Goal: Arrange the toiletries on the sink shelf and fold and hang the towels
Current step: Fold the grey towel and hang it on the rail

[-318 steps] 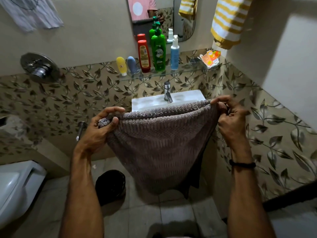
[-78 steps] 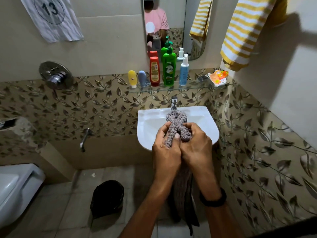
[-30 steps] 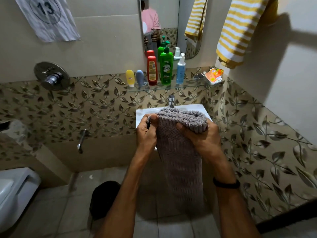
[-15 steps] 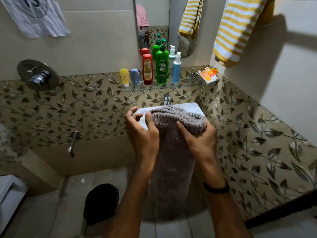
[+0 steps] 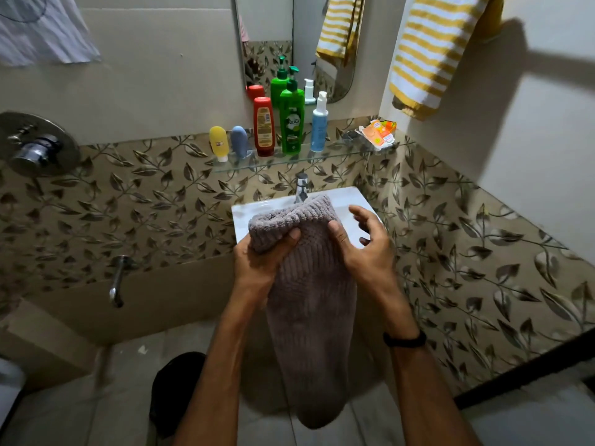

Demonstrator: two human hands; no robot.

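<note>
Left hand: the left hand was closed around the left end of the folded top of the grey towel, thumb lying across the near face and the fingers wrapped out of sight behind the fold.
Right hand: the right hand was spread loose, fingers apart and curled in the air over the sink; only its thumb pressed on the towel's right side, just below the fold.
Grey towel: it was folded narrow and hung straight down from the hands between the forearms, in front of the near rim of the white sink, its lower end over the floor.
Tap: the tap stood just beyond the towel's top.
Glass shelf: the glass shelf on the far wall carried, left to right, a yellow tube, a blue tube, a red bottle, a green pump bottle, a white-and-blue spray bottle and an orange soap packet at the right end.
Striped towel: a yellow-and-white striped towel hung high on the right wall.
Wrist: a black band sat on the right wrist.
</note>
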